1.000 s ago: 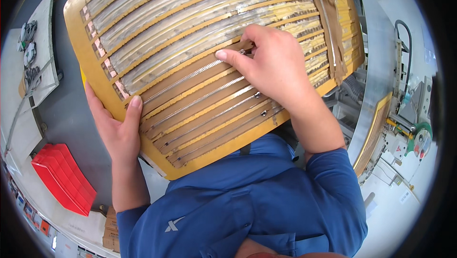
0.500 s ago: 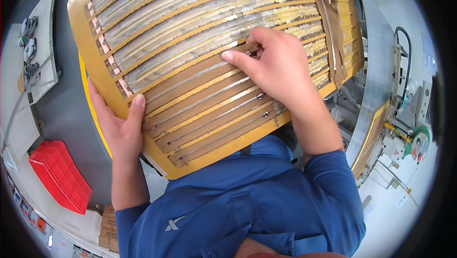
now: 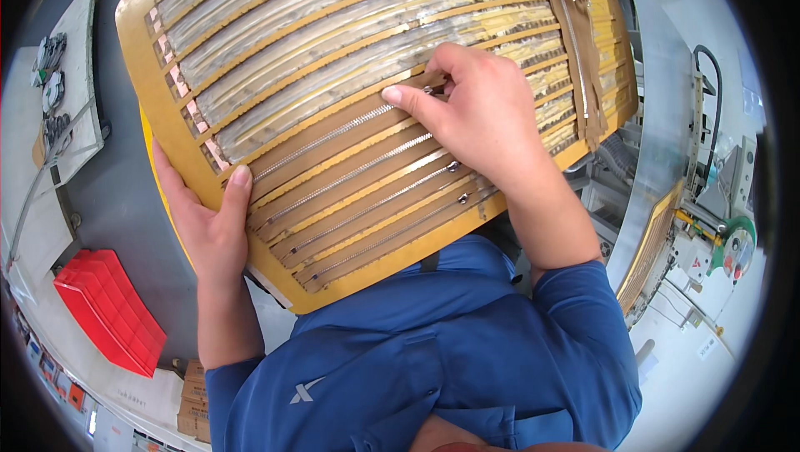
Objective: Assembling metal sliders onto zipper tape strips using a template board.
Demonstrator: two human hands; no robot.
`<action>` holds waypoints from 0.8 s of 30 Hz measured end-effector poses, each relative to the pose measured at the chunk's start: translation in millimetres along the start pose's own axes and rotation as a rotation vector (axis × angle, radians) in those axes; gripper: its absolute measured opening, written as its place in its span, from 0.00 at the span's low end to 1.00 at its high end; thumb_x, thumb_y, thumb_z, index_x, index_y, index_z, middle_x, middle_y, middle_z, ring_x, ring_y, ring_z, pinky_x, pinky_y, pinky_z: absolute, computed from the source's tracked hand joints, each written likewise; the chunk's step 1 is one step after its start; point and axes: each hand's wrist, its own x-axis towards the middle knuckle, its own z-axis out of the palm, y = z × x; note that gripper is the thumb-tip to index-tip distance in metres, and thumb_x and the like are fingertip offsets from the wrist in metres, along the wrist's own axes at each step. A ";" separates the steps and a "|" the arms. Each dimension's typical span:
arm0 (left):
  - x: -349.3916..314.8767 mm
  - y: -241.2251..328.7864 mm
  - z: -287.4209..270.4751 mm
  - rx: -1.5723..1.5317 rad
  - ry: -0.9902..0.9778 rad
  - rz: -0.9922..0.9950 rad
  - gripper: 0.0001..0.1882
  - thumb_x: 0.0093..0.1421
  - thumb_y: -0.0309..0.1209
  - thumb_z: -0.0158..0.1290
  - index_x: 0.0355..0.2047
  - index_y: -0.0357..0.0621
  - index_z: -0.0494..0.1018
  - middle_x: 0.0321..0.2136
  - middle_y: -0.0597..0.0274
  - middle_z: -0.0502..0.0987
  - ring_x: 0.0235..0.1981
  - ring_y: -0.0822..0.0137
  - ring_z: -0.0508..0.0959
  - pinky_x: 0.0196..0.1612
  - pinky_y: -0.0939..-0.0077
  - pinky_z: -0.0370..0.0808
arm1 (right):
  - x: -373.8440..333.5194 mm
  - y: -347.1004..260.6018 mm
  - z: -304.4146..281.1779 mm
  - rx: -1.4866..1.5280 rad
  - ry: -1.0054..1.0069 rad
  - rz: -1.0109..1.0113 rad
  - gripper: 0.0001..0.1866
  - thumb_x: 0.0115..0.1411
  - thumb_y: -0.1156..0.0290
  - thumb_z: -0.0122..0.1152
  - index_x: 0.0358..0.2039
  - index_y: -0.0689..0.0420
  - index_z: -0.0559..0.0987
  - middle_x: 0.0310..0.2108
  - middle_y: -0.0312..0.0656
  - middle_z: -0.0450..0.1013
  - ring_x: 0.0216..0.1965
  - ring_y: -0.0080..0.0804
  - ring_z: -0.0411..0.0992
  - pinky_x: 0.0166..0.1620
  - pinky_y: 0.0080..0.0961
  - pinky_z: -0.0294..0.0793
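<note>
the blue shirt (image 3: pixel 367 360) has short sleeves (image 3: pixel 583 314) and a pale chest mark (image 3: pixel 305 391).

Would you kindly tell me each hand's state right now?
Left hand: holding the flat yellow slotted board.
Right hand: closed, pinching a brown fabric zipper with silver teeth.

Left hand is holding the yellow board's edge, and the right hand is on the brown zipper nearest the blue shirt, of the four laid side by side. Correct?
Not quite: the head view shows the right hand on the brown zipper farthest from the blue shirt. The left hand is indeed holding the yellow board's edge.
</note>
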 end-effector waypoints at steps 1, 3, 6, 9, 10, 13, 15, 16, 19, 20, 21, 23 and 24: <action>0.4 0.0 -0.3 -0.001 0.003 0.000 0.50 0.63 0.22 0.62 0.78 0.31 0.43 0.69 0.47 0.63 0.67 0.61 0.68 0.70 0.67 0.64 | 0.3 -0.1 0.8 -0.008 0.011 -0.003 0.27 0.57 0.43 0.73 0.28 0.59 0.82 0.27 0.47 0.81 0.33 0.50 0.82 0.37 0.44 0.80; 0.6 0.2 -2.5 0.051 0.002 0.012 0.50 0.64 0.23 0.62 0.78 0.30 0.43 0.69 0.47 0.64 0.66 0.61 0.69 0.70 0.67 0.64 | 0.7 -1.3 2.8 -0.015 0.022 -0.016 0.28 0.58 0.43 0.73 0.27 0.59 0.82 0.26 0.47 0.81 0.33 0.50 0.82 0.37 0.44 0.80; -0.2 0.3 -4.7 0.047 0.006 0.003 0.50 0.64 0.24 0.63 0.78 0.29 0.43 0.69 0.47 0.64 0.66 0.60 0.69 0.70 0.67 0.64 | 0.1 -4.2 4.5 -0.034 0.013 -0.023 0.26 0.56 0.45 0.75 0.30 0.59 0.81 0.28 0.45 0.81 0.32 0.48 0.81 0.35 0.44 0.79; -1.7 4.1 -1.9 0.041 0.007 0.007 0.51 0.63 0.25 0.63 0.77 0.28 0.43 0.69 0.46 0.64 0.67 0.59 0.69 0.70 0.66 0.64 | -2.6 -3.6 2.2 -0.090 0.143 -0.077 0.23 0.54 0.50 0.78 0.33 0.56 0.80 0.34 0.43 0.80 0.35 0.46 0.79 0.38 0.44 0.78; -1.3 -2.2 -4.2 0.118 0.009 0.046 0.51 0.63 0.25 0.64 0.77 0.28 0.43 0.68 0.45 0.65 0.67 0.59 0.69 0.71 0.65 0.64 | -1.8 0.3 1.2 -0.117 0.223 -0.331 0.22 0.53 0.52 0.78 0.34 0.55 0.79 0.37 0.42 0.79 0.39 0.45 0.78 0.41 0.45 0.76; 3.3 -4.5 -3.8 0.098 -0.032 0.066 0.51 0.63 0.25 0.64 0.77 0.28 0.43 0.69 0.44 0.64 0.67 0.58 0.68 0.71 0.64 0.64 | -3.6 -5.7 6.8 -0.087 0.125 -0.740 0.20 0.53 0.55 0.76 0.40 0.54 0.81 0.48 0.40 0.79 0.54 0.44 0.75 0.57 0.46 0.71; 0.2 -3.9 -5.4 0.066 -0.032 0.065 0.50 0.63 0.24 0.63 0.77 0.28 0.43 0.69 0.43 0.62 0.68 0.58 0.67 0.71 0.63 0.64 | 0.6 -21.3 20.1 0.046 -0.090 -1.010 0.20 0.57 0.58 0.74 0.47 0.54 0.83 0.54 0.38 0.79 0.63 0.41 0.71 0.66 0.45 0.67; -0.4 -5.5 -5.1 0.023 -0.026 0.052 0.50 0.64 0.24 0.62 0.77 0.29 0.43 0.70 0.44 0.61 0.69 0.58 0.66 0.71 0.62 0.64 | 3.1 -25.8 24.2 0.034 -0.152 -1.024 0.22 0.61 0.59 0.71 0.53 0.54 0.84 0.59 0.37 0.78 0.69 0.40 0.66 0.72 0.46 0.61; -1.4 -8.6 -1.0 -0.094 0.003 0.022 0.49 0.65 0.23 0.60 0.77 0.30 0.42 0.71 0.45 0.61 0.70 0.57 0.65 0.72 0.62 0.63 | 14.5 -43.6 36.6 0.066 -0.172 -1.132 0.22 0.62 0.58 0.69 0.53 0.55 0.84 0.59 0.38 0.78 0.70 0.41 0.66 0.73 0.48 0.60; -1.9 -9.1 1.2 -0.167 0.028 -0.003 0.48 0.65 0.22 0.60 0.78 0.31 0.42 0.71 0.45 0.61 0.71 0.57 0.65 0.72 0.62 0.63 | 17.3 -51.8 38.0 0.003 -0.248 -1.134 0.25 0.64 0.54 0.68 0.59 0.50 0.82 0.63 0.33 0.76 0.74 0.41 0.62 0.76 0.50 0.57; -2.3 -11.0 0.0 -0.174 0.022 0.004 0.48 0.65 0.22 0.60 0.78 0.31 0.42 0.71 0.45 0.61 0.71 0.57 0.65 0.72 0.62 0.63 | 19.4 -60.7 39.6 -0.006 -0.244 -1.130 0.25 0.64 0.54 0.68 0.59 0.50 0.82 0.63 0.33 0.76 0.74 0.41 0.62 0.76 0.50 0.57; 0.3 -16.6 -2.2 -0.161 0.024 0.001 0.48 0.65 0.21 0.59 0.78 0.32 0.42 0.71 0.46 0.60 0.71 0.58 0.64 0.72 0.62 0.63 | 23.8 -70.0 37.9 -0.041 -0.327 -1.139 0.25 0.64 0.54 0.68 0.59 0.49 0.82 0.62 0.34 0.77 0.73 0.42 0.62 0.76 0.50 0.56; -0.7 -15.4 -4.1 -0.135 0.006 0.011 0.50 0.64 0.21 0.61 0.78 0.32 0.42 0.71 0.47 0.61 0.71 0.58 0.65 0.72 0.62 0.64 | 25.3 -69.7 36.1 -0.051 -0.332 -1.138 0.24 0.64 0.53 0.67 0.57 0.50 0.84 0.61 0.33 0.77 0.73 0.42 0.62 0.76 0.51 0.55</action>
